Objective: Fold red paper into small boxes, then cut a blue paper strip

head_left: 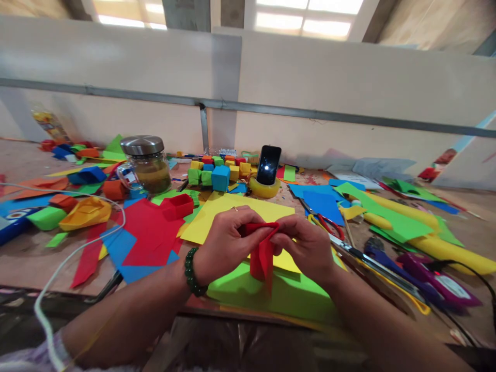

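Both hands pinch one piece of folded red paper (262,258) above the table's front edge. My left hand (228,240), with a ring and a green bead bracelet at the wrist, grips its left side between thumb and fingers. On the right side, my right hand (306,245) holds the upper edge with thumb and fingertips. The lower part of the paper hangs down in a fold. Beneath the hands lie a light green sheet (232,287) and a yellow sheet (201,219). Part of the paper is hidden by the fingers.
Folded paper cubes (220,178) and a phone (268,164) in a tape roll (264,188) stand behind. A glass jar mug (149,170) is at left, near a white cable (83,248). At right lie scissors (329,225), a utility knife (382,266) and pliers (403,276).
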### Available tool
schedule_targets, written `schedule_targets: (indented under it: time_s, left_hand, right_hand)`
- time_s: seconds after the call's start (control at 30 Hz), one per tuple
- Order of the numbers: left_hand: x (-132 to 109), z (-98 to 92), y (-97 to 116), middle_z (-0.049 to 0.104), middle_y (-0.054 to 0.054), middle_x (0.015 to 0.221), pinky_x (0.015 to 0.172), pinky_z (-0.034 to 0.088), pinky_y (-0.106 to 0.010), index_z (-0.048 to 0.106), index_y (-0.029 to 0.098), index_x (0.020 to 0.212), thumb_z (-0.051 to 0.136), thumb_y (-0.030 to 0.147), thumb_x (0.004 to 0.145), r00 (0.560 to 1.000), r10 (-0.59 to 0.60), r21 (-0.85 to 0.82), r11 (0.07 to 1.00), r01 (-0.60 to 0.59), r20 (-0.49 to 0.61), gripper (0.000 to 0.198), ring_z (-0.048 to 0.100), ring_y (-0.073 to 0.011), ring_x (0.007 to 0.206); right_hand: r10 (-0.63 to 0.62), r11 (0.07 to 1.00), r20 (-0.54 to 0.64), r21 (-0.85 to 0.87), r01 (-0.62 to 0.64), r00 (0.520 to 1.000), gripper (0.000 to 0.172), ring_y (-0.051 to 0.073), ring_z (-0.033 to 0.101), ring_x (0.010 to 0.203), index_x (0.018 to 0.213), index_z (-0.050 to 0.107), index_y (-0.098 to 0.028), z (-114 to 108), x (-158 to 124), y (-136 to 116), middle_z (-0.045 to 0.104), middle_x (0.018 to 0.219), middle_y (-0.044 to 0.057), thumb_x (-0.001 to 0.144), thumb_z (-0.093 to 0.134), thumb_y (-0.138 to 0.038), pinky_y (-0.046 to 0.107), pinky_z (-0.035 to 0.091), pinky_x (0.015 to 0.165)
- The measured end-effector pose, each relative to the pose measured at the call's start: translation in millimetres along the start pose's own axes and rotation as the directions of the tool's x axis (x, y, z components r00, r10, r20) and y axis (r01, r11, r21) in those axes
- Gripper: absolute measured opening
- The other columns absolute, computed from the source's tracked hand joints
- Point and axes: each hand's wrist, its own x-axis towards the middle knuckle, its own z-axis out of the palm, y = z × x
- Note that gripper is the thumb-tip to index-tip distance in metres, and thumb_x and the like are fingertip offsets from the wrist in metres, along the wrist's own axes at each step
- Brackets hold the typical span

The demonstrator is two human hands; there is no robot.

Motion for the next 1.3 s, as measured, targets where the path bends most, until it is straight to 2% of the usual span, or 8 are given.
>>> schedule_targets:
  time_s: [0.33,0.5,0.67,0.73,0.83,0.9,1.07,1.3]
  left_hand:
    - [-0.6,3.0,0.0,0.052,0.003,0.056,0.05,0.033,-0.019,0.057,0.014,0.061,0.07,0.024,0.08,1.0,-0.014,0.016,1.0,0.015,-0.021,0.025,0.043,-0.0067,0.053]
    - [0.4,3.9,-0.2,0.052,0.003,0.057,0.048,0.033,-0.018,0.058,0.013,0.062,0.069,0.024,0.08,0.998,-0.067,-0.127,0.99,0.067,0.005,0.023,0.044,-0.0069,0.054]
    - [-0.3,0.3,2.2,0.053,0.001,0.055,0.047,0.035,-0.019,0.062,0.012,0.065,0.063,0.041,0.085,0.989,-0.119,-0.279,0.95,0.14,0.091,0.035,0.044,-0.0075,0.051]
    - [-1.3,-1.1,2.7,0.056,0.0,0.058,0.047,0.037,-0.019,0.065,0.012,0.073,0.069,0.048,0.078,0.985,-0.119,-0.31,0.938,0.152,0.123,0.036,0.046,-0.0084,0.053]
    - [-1.9,-0.9,2.6,0.061,-0.001,0.067,0.047,0.038,-0.02,0.065,0.013,0.09,0.082,0.043,0.063,0.969,-0.199,-0.306,0.922,0.236,0.146,0.043,0.049,-0.0095,0.055]
    - [-1.6,0.3,2.4,0.061,-0.001,0.068,0.046,0.038,-0.019,0.063,0.013,0.09,0.082,0.039,0.065,0.964,-0.237,-0.292,0.92,0.262,0.121,0.04,0.049,-0.0086,0.053]
    - [-1.7,2.3,2.0,0.059,0.0,0.061,0.046,0.035,-0.018,0.063,0.012,0.073,0.078,0.037,0.072,0.975,-0.211,-0.275,0.936,0.221,0.066,0.028,0.046,-0.0073,0.053]
    - [-4.3,4.7,0.2,0.058,0.001,0.055,0.046,0.038,-0.017,0.066,0.013,0.067,0.076,0.028,0.073,0.977,-0.197,-0.27,0.948,0.168,-0.08,0.019,0.047,-0.0074,0.051]
  right_hand:
    - [0.048,0.998,0.01,0.046,-0.049,0.999,0.03,0.012,0.06,0.044,0.079,0.06,-0.019,1.4,-0.1,-0.6,0.062,0.057,-0.003,0.078,0.073,-0.046,0.022,0.052,0.041]
    - [0.036,0.999,0.0,-0.012,-0.036,0.999,0.032,0.01,0.057,0.041,0.075,0.057,-0.019,0.7,-1.0,-1.1,0.058,0.054,-0.004,0.08,0.071,-0.047,0.02,0.047,0.038]
    - [0.042,0.998,-0.007,-0.055,-0.042,0.999,0.031,0.009,0.053,0.039,0.075,0.054,-0.02,1.1,-0.9,-1.9,0.055,0.051,-0.006,0.085,0.064,-0.048,0.019,0.044,0.038]
    - [0.034,0.997,-0.021,-0.066,-0.036,0.999,0.031,0.009,0.053,0.04,0.075,0.054,-0.021,0.4,-0.5,-1.3,0.056,0.051,-0.005,0.085,0.063,-0.049,0.019,0.043,0.038]
    - [-0.027,0.996,-0.026,-0.085,0.025,0.999,0.026,0.01,0.055,0.042,0.078,0.054,-0.021,-1.4,-1.0,1.3,0.057,0.053,-0.005,0.089,0.061,-0.043,0.019,0.043,0.04]
    - [-0.068,0.994,-0.012,-0.09,0.066,0.998,0.02,0.009,0.055,0.043,0.08,0.054,-0.021,-2.5,-1.9,3.9,0.057,0.054,-0.005,0.091,0.059,-0.037,0.019,0.043,0.041]
    - [-0.138,0.986,0.011,-0.095,0.138,0.99,0.014,0.01,0.058,0.047,0.086,0.055,-0.021,-4.1,-4.1,7.6,0.058,0.059,-0.004,0.095,0.053,-0.03,0.02,0.047,0.045]
    - [-0.199,0.962,-0.006,-0.193,0.194,0.98,0.006,0.008,0.062,0.052,0.087,0.056,-0.02,-4.3,-3.7,4.8,0.06,0.065,-0.003,0.092,0.057,-0.019,0.017,0.049,0.047]
